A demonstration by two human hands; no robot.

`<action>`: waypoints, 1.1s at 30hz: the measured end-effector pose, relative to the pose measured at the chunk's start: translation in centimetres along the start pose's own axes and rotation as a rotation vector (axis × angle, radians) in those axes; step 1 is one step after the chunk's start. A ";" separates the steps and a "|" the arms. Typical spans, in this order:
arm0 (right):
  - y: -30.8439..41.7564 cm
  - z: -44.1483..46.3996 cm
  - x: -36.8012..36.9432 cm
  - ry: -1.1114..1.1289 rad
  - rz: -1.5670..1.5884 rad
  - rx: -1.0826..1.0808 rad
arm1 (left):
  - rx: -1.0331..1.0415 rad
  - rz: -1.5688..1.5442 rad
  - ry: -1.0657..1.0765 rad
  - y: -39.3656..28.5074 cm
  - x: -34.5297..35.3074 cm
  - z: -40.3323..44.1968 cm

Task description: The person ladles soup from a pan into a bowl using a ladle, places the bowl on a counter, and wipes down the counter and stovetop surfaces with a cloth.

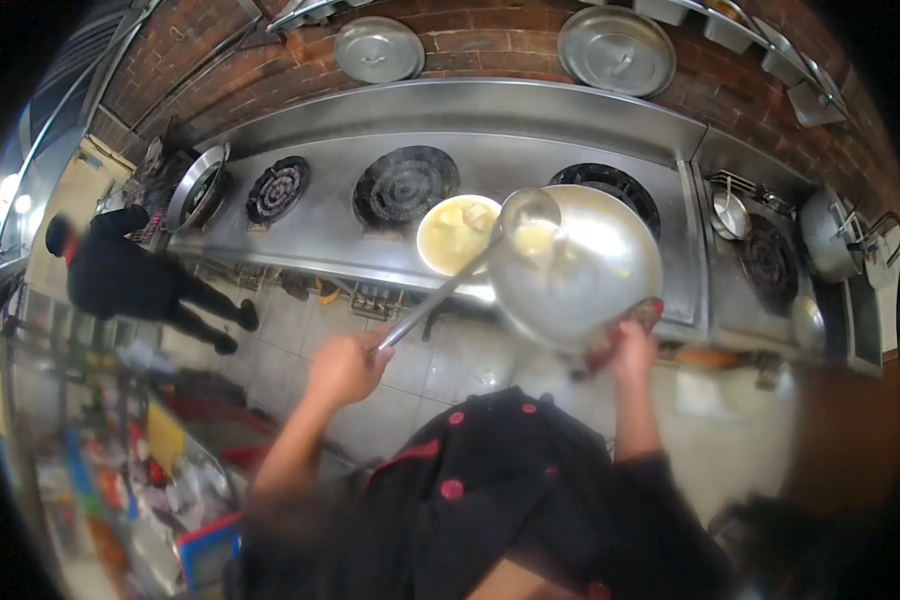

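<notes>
My left hand [345,368] is closed around the end of a long-handled metal ladle [440,297]. Pale yellow liquid sits in the ladle's round bowl, which is over the near-left side of a wide silver wok [595,265]. My right hand [632,352] grips the wok at its near edge through a dark red cloth [650,314]; the handle itself is hidden. Inside the wok the metal is mostly bare and shiny, with small yellow bits. Just left of the wok, a white bowl [425,250] holds yellowish soup with pale chunks.
Black burners [407,187] line the steel stove [320,235]. Another wok [198,188] stands at its far left. Two lids [617,52] lean on the brick wall. At right are a pot [832,235] and small pan [730,214]. A person in black [130,270] stands at left.
</notes>
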State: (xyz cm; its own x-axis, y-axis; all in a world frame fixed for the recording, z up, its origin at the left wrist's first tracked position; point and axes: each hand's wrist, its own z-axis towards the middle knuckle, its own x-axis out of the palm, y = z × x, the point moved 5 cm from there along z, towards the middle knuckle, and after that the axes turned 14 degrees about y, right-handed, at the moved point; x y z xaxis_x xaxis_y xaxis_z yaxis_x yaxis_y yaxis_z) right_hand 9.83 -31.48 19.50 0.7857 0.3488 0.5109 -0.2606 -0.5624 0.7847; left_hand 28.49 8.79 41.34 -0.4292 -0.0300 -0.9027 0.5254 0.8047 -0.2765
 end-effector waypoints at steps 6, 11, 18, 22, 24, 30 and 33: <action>-0.6 1.5 -1.3 -0.014 0.033 -0.058 | 0.007 0.220 -0.258 -0.2 -1.4 -1.2; -0.8 2.0 -2.4 -0.023 0.021 -0.016 | -0.152 0.154 -0.232 2.4 -2.0 -0.3; 0.1 1.1 -2.0 -0.011 0.022 -0.068 | -0.335 -0.054 -0.048 8.2 1.2 1.7; 0.0 1.0 -2.2 0.031 0.037 -0.048 | -0.353 -0.096 -0.010 9.9 3.3 2.0; 0.4 0.3 -1.9 -0.002 0.017 -0.039 | -0.358 -0.117 0.006 9.2 3.3 1.9; 0.2 0.4 -1.9 0.002 0.007 -0.021 | -0.336 -0.121 0.048 9.1 3.6 2.8; 0.7 -0.4 -1.3 -0.025 -0.039 -0.038 | -0.353 -0.137 0.069 9.3 3.4 3.3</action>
State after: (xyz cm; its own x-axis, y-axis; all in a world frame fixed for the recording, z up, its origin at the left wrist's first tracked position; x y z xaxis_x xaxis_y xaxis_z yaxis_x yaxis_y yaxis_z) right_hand 8.41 -32.04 19.57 0.8097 0.3505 0.4707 -0.2498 -0.5199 0.8169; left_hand 34.36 14.15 34.60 -0.5329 -0.1209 -0.8375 0.1794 0.9511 -0.2515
